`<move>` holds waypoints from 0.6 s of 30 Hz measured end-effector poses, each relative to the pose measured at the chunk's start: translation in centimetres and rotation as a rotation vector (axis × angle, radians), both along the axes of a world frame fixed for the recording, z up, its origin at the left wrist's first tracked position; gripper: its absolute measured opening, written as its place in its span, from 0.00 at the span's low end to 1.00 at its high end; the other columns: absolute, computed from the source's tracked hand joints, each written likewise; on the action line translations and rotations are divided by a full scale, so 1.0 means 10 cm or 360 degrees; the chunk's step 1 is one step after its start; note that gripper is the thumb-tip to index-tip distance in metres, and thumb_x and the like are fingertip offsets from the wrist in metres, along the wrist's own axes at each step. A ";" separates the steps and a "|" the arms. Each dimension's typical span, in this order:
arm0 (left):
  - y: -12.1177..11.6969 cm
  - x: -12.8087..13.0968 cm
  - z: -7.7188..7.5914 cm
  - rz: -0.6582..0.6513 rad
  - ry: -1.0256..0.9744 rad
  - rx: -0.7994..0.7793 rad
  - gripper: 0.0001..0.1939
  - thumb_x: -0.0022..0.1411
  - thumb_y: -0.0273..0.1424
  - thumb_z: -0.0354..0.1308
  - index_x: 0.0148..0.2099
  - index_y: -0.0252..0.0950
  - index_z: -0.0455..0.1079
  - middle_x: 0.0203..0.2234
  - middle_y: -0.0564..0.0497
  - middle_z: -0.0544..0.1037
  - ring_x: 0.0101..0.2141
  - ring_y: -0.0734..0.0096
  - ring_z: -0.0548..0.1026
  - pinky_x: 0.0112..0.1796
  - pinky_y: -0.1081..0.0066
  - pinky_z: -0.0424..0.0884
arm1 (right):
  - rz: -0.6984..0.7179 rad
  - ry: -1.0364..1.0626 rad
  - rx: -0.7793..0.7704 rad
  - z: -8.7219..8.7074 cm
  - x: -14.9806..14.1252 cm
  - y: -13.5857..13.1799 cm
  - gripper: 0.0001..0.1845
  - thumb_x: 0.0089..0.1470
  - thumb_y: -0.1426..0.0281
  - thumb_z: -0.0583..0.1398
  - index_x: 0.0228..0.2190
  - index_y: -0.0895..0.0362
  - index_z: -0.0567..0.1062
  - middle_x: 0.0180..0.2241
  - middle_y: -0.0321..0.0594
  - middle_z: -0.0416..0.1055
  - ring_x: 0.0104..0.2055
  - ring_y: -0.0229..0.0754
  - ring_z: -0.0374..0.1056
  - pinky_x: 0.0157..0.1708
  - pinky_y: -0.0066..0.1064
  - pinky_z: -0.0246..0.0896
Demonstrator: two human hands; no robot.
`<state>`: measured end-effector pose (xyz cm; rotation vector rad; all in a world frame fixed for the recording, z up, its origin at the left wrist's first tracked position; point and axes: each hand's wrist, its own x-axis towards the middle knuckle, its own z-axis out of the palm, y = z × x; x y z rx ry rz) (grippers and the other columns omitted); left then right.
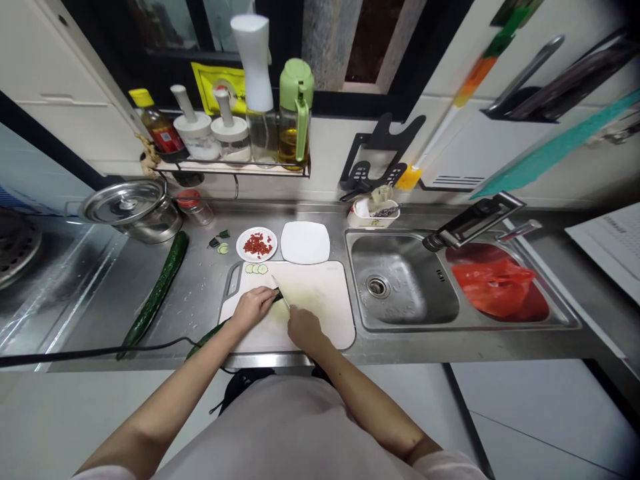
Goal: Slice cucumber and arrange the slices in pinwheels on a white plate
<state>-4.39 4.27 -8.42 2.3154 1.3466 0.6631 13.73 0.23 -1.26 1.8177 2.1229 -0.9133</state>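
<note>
Brushed-steel counter (203, 287), smooth white cutting board (325, 300), cut cucumber (207, 339) and thin knife (285, 301).
Long, bumpy whole cucumber (157, 293) lies on the steel, left of the board; glossy rounded-square dish (305, 241) stands just beyond it. Cut cucumber slants beneath the left forearm, partly hidden, its dark end on the board. Left hand (255, 307): fingers bent, gripping that end. Right hand (304, 328): fingers clenched round the knife handle, blade against the cucumber. Pale round slices (257, 269) overlap near the board's far edge.

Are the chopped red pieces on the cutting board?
No, the chopped red pieces sit on the round plate, beyond the cutting board.
</note>
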 end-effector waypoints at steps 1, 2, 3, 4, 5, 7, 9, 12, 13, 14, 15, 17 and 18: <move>0.00 0.00 0.00 0.0004 0.0005 0.0000 0.13 0.67 0.33 0.50 0.45 0.41 0.75 0.39 0.49 0.80 0.39 0.72 0.77 0.41 0.73 0.72 | -0.0003 0.0005 0.0000 -0.01 0.00 0.00 0.16 0.58 0.78 0.48 0.46 0.63 0.69 0.41 0.53 0.74 0.47 0.47 0.71 0.43 0.34 0.62; 0.00 0.00 0.00 0.0009 0.0011 -0.0002 0.13 0.67 0.33 0.50 0.45 0.41 0.75 0.39 0.50 0.80 0.39 0.72 0.77 0.41 0.73 0.72 | -0.0006 0.0010 -0.0004 -0.01 0.00 0.00 0.16 0.58 0.78 0.48 0.46 0.63 0.69 0.41 0.53 0.74 0.47 0.47 0.71 0.43 0.34 0.63; 0.00 0.00 0.00 0.0011 0.0019 -0.0009 0.13 0.67 0.33 0.50 0.45 0.41 0.75 0.39 0.50 0.80 0.39 0.72 0.77 0.41 0.73 0.72 | -0.0012 0.0013 -0.0012 -0.01 0.00 -0.01 0.16 0.58 0.78 0.49 0.46 0.63 0.69 0.40 0.53 0.74 0.46 0.48 0.71 0.43 0.34 0.63; 0.00 0.00 -0.01 0.0011 0.0025 -0.0017 0.13 0.67 0.33 0.49 0.45 0.41 0.75 0.39 0.50 0.80 0.39 0.71 0.77 0.41 0.73 0.72 | -0.0020 0.0012 -0.0021 -0.01 0.00 -0.03 0.16 0.57 0.78 0.49 0.46 0.63 0.69 0.40 0.53 0.74 0.46 0.48 0.71 0.42 0.34 0.63; 0.00 0.00 -0.01 0.0010 0.0029 -0.0027 0.13 0.67 0.33 0.49 0.46 0.41 0.75 0.39 0.49 0.80 0.40 0.71 0.77 0.41 0.73 0.72 | -0.0028 0.0006 -0.0031 -0.01 0.00 -0.04 0.16 0.57 0.78 0.50 0.46 0.63 0.68 0.40 0.54 0.74 0.46 0.48 0.71 0.42 0.34 0.63; 0.00 0.00 0.00 0.0004 0.0029 -0.0040 0.14 0.67 0.33 0.49 0.46 0.42 0.75 0.39 0.49 0.80 0.40 0.71 0.77 0.42 0.72 0.72 | -0.0037 -0.0011 -0.0043 0.00 0.00 -0.06 0.17 0.57 0.78 0.51 0.47 0.64 0.68 0.40 0.54 0.74 0.47 0.48 0.71 0.42 0.34 0.63; 0.01 -0.01 0.00 0.0004 0.0019 -0.0041 0.14 0.67 0.33 0.49 0.46 0.42 0.75 0.39 0.49 0.80 0.40 0.71 0.77 0.41 0.73 0.71 | -0.0030 -0.0019 -0.0041 0.01 0.00 -0.06 0.17 0.57 0.78 0.51 0.47 0.64 0.68 0.40 0.55 0.74 0.47 0.48 0.71 0.42 0.34 0.63; 0.01 -0.01 0.02 0.0003 -0.0002 -0.0049 0.14 0.67 0.33 0.49 0.46 0.42 0.75 0.39 0.49 0.80 0.39 0.71 0.77 0.41 0.73 0.71 | -0.0007 -0.0021 -0.0038 0.01 0.00 -0.04 0.17 0.57 0.78 0.50 0.47 0.64 0.68 0.40 0.55 0.74 0.47 0.49 0.71 0.43 0.35 0.63; 0.01 0.00 0.02 0.0002 -0.0006 -0.0054 0.14 0.67 0.34 0.49 0.46 0.42 0.75 0.39 0.49 0.80 0.39 0.71 0.77 0.41 0.73 0.71 | -0.0006 -0.0019 -0.0039 0.00 0.00 -0.03 0.17 0.57 0.78 0.50 0.47 0.63 0.68 0.40 0.54 0.74 0.47 0.49 0.71 0.43 0.35 0.63; 0.01 0.00 0.03 0.0001 -0.0010 -0.0059 0.14 0.67 0.34 0.49 0.46 0.41 0.75 0.39 0.49 0.80 0.39 0.71 0.77 0.41 0.73 0.71 | -0.0008 -0.0016 -0.0040 0.00 0.00 -0.03 0.17 0.57 0.78 0.50 0.47 0.63 0.68 0.40 0.54 0.74 0.47 0.48 0.71 0.43 0.35 0.63; 0.01 0.00 0.03 0.0001 -0.0011 -0.0063 0.14 0.67 0.34 0.49 0.46 0.41 0.75 0.39 0.49 0.80 0.39 0.71 0.77 0.41 0.73 0.71 | -0.0013 -0.0012 -0.0043 -0.01 0.00 -0.02 0.17 0.57 0.78 0.50 0.47 0.63 0.68 0.41 0.54 0.74 0.47 0.48 0.71 0.43 0.35 0.64; 0.01 0.00 0.02 0.0004 -0.0011 -0.0062 0.14 0.67 0.34 0.49 0.45 0.41 0.75 0.38 0.49 0.80 0.39 0.71 0.77 0.41 0.72 0.71 | -0.0027 -0.0007 -0.0046 -0.03 -0.01 -0.01 0.16 0.56 0.79 0.50 0.46 0.63 0.69 0.41 0.54 0.74 0.47 0.48 0.71 0.43 0.34 0.64; 0.01 0.00 0.02 0.0004 -0.0010 -0.0058 0.14 0.67 0.34 0.49 0.45 0.41 0.76 0.38 0.49 0.80 0.39 0.71 0.77 0.42 0.72 0.71 | -0.0030 -0.0011 -0.0049 -0.04 -0.02 0.00 0.16 0.56 0.79 0.51 0.45 0.63 0.69 0.41 0.53 0.74 0.47 0.48 0.71 0.43 0.34 0.64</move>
